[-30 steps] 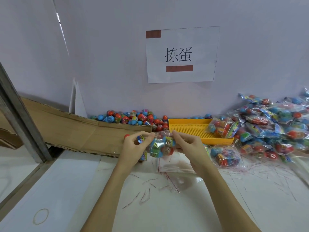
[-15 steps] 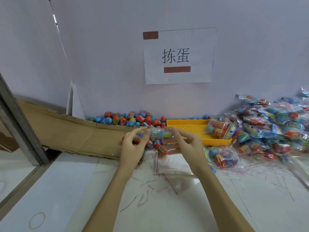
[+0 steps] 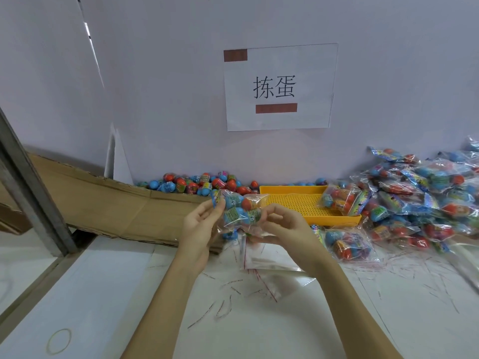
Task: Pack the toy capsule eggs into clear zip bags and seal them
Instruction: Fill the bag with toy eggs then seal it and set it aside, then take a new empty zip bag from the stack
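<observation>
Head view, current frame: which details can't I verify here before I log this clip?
- Zip seal of the held bag: crumpled plastic and the left hand and right hand cover it; closed or not is unclear.
- Egg count inside it: eggs overlap.
- Pile of packed bags: cut off by the right edge.
- Loose eggs: partly hidden behind the cardboard.
</observation>
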Motion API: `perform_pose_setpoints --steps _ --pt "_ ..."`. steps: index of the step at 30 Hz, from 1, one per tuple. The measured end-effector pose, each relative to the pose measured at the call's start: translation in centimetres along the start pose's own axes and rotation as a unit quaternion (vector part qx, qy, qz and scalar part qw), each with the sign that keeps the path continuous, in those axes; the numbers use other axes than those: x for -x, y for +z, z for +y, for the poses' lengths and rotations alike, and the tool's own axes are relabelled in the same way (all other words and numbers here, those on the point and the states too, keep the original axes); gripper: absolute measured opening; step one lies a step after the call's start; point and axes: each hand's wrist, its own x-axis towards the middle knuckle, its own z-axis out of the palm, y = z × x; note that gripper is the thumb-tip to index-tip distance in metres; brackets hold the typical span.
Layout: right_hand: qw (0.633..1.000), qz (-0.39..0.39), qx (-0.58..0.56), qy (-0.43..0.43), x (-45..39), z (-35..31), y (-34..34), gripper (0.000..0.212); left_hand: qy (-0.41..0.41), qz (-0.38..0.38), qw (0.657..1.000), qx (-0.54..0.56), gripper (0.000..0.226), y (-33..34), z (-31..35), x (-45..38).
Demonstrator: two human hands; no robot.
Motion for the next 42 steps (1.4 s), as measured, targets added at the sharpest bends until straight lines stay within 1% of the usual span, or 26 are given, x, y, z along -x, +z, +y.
perform_pose_setpoints --steps 1,2,3,4,5,8,10,13,15,17,19,22,24,25,27,28,29,31,32,34,35,37,40,42 --pt "0.998 0.018 -0.05 0.023 -0.1 -0.1 0.2 0.008 -0.005 -0.008 1.0 0.008 0.042 0.0 0.0 0.0" --pt "0.994 0.049 -0.09 0.037 -0.2 -0.1 0.4 0.02 -0.003 -0.009 1.0 0.005 0.039 0.0 0.0 0.0" --pt "0.99 0.087 -0.099 0.041 -0.3 -0.1 0.6 0.033 0.003 -0.01 1.0 -0.005 0.034 0.0 -0.1 0.1" --pt "0.989 0.116 -0.082 0.04 -0.4 -0.1 0.7 0.043 0.011 -0.011 1.0 -0.024 0.028 -0.1 -0.1 0.1" --pt "0.989 0.128 -0.057 0.04 -0.4 -0.2 0.8 0.045 0.021 -0.015 0.999 -0.044 0.021 -0.1 -0.2 0.1" --pt "0.991 0.127 -0.023 0.042 -0.2 -0.2 0.7 0.034 0.044 -0.035 0.996 -0.076 0.014 0.0 -0.3 0.4" --pt "0.987 0.153 -0.021 0.04 -0.2 -0.2 0.8 0.031 0.048 -0.039 0.995 -0.08 0.01 0.1 -0.3 0.4" --pt "0.98 0.201 -0.014 -0.001 -0.2 0.1 1.2 0.031 0.057 -0.033 0.993 -0.096 0.008 0.4 -0.7 0.4" --pt "0.981 0.193 -0.023 0.006 -0.3 0.2 1.3 0.034 0.06 -0.011 0.993 -0.1 0.009 0.8 -1.2 0.4" --pt "0.987 0.141 -0.065 0.048 -0.4 0.1 1.2 0.033 0.066 0.011 0.993 -0.097 0.01 1.0 -1.6 0.4" --pt "0.989 0.098 -0.093 0.066 -0.4 0.0 1.0 0.032 0.062 0.021 0.994 -0.085 0.011 0.8 -1.6 0.3" --pt "0.989 0.119 -0.064 0.061 -0.5 0.3 0.6 0.036 0.037 0.025 0.998 -0.054 0.016 0.5 -1.3 -0.1" --pt "0.99 0.11 -0.057 0.067 -0.5 0.3 0.3 0.031 0.018 0.013 0.999 -0.045 0.02 0.5 -0.8 -0.1" --pt "0.992 0.091 -0.061 0.068 -0.4 0.2 0.2 0.026 0.012 0.001 0.999 -0.048 0.024 0.5 -0.6 0.0" --pt "0.995 0.057 -0.058 0.061 -0.4 0.2 0.0 0.018 0.01 -0.018 0.995 -0.099 0.037 0.5 -0.6 0.2" --pt "0.996 0.05 -0.051 0.058 -0.4 0.2 0.0 0.017 0.009 -0.023 0.992 -0.126 0.04 0.6 -0.6 0.2" --pt "0.996 0.047 -0.043 0.057 -0.4 0.2 0.2 0.016 0.01 -0.024 0.99 -0.137 0.037 0.6 -0.8 0.3" --pt "0.997 0.046 -0.026 0.054 -0.4 0.1 0.5 0.014 0.024 -0.016 0.991 -0.13 0.027 0.7 -1.0 0.4" --pt "0.997 0.05 -0.019 0.051 -0.4 0.1 0.6 0.017 0.034 -0.009 0.991 -0.128 0.022 0.7 -1.0 0.4" --pt "0.996 0.076 -0.006 0.043 -0.3 0.1 0.7 0.026 0.055 0.005 0.989 -0.137 0.014 0.6 -1.1 0.3" --pt "0.995 0.091 0.008 0.039 -0.3 0.1 0.6 0.027 0.064 0.011 0.988 -0.143 0.012 0.5 -1.1 0.3" --pt "0.992 0.113 0.052 0.019 -0.2 0.3 0.6 0.025 0.067 0.029 0.986 -0.153 0.01 0.5 -1.3 0.1" --pt "0.98 0.142 0.131 -0.04 -0.4 0.7 0.8 0.025 0.055 0.057 0.985 -0.152 0.01 0.6 -1.4 0.0" --pt "0.976 0.14 0.152 -0.068 -0.4 0.8 0.9 0.024 0.056 0.055 0.986 -0.144 0.011 0.7 -1.4 0.0"
